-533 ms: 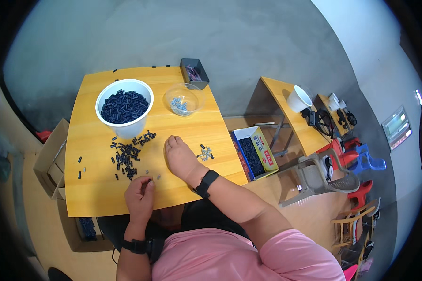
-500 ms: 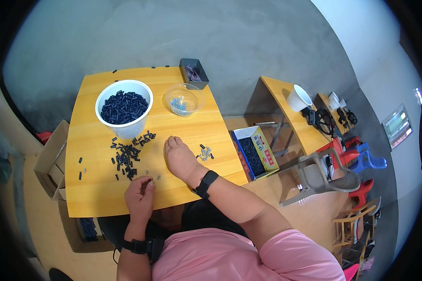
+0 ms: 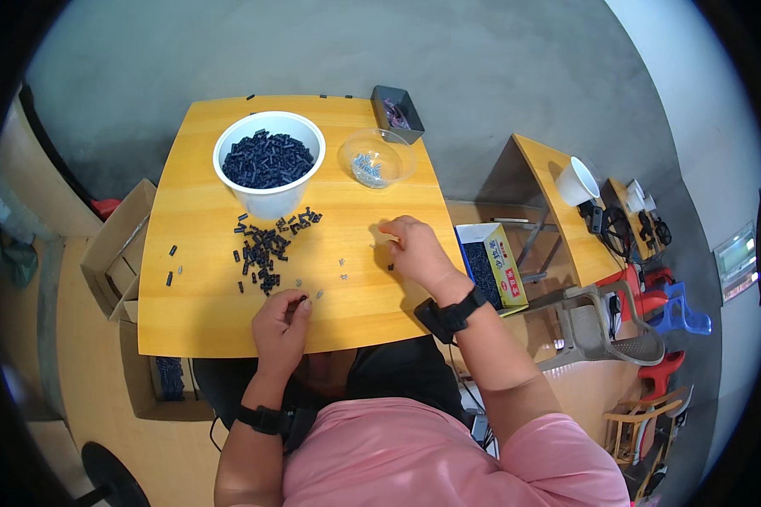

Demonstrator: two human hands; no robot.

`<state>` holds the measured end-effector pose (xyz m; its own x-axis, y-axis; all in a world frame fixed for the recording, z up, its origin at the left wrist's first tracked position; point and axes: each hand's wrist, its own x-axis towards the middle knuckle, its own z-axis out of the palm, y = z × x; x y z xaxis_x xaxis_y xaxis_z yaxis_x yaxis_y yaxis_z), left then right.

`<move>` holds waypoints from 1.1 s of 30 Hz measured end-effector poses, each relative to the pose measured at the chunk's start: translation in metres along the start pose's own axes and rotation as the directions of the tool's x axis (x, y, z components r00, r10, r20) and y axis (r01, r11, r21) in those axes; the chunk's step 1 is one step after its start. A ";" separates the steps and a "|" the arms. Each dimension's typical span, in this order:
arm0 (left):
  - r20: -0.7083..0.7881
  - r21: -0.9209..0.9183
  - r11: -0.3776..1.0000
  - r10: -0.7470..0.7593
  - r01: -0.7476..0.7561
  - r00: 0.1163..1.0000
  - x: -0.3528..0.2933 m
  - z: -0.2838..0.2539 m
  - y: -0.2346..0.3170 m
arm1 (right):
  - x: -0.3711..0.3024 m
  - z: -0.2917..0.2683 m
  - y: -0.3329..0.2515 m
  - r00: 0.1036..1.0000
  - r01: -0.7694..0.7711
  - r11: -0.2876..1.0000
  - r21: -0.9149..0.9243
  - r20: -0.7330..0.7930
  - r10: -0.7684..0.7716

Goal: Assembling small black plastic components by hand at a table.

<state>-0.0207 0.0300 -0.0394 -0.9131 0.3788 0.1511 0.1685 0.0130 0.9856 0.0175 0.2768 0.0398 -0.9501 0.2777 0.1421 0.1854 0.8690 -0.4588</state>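
At the table's near edge, my left hand (image 3: 281,331) is closed, thumb against fingers, with a small dark piece (image 3: 303,298) at the fingertips. My right hand (image 3: 418,253) is on the right side of the table, palm down. Its index finger reaches leftward with the thumb apart, and nothing shows between them. The hand covers the spot where small metal parts lay. A loose pile of short black plastic pieces (image 3: 266,251) lies at the middle, below a white bucket (image 3: 228,190) heaped with similar black pieces (image 3: 268,159). A few small silvery parts (image 3: 320,293) lie near my left hand.
A clear round bowl (image 3: 402,173) with small silvery parts and a dark grey box (image 3: 407,135) stand at the back right. An open carton (image 3: 509,275) of dark pieces is on the floor, right. Cardboard boxes (image 3: 114,245) stand left. Another table (image 3: 558,228) and chairs are farther right.
My right hand has moved right, from beside the black pile to over the small metal parts. My left hand stays closed near the table edge. The whole view has shifted.
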 end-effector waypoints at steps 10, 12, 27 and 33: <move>-0.002 0.008 0.999 0.032 -0.032 0.999 0.000 -0.001 -0.002 | 0.012 0.022 0.010 1.000 0.011 0.992 -0.127 -0.024 -0.014; -0.015 -0.005 1.000 0.023 -0.023 1.000 -0.001 -0.002 -0.003 | 0.017 0.032 0.010 0.998 -0.005 0.987 -0.159 0.058 0.015; 0.133 -0.267 0.937 -0.195 0.225 0.972 -0.002 -0.009 0.015 | -0.022 0.019 -0.049 0.983 -0.170 0.754 0.635 0.165 0.083; 0.232 -0.297 0.904 -0.243 0.307 0.942 -0.017 -0.011 0.036 | -0.043 0.020 -0.073 0.937 -0.280 0.459 0.843 0.344 -0.061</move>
<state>-0.0029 0.0140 -0.0060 -0.8148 0.5682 -0.1148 -0.2379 -0.1472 0.9601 0.0396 0.1933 0.0492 -0.9878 0.0666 -0.1405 0.1392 -0.0244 -0.9900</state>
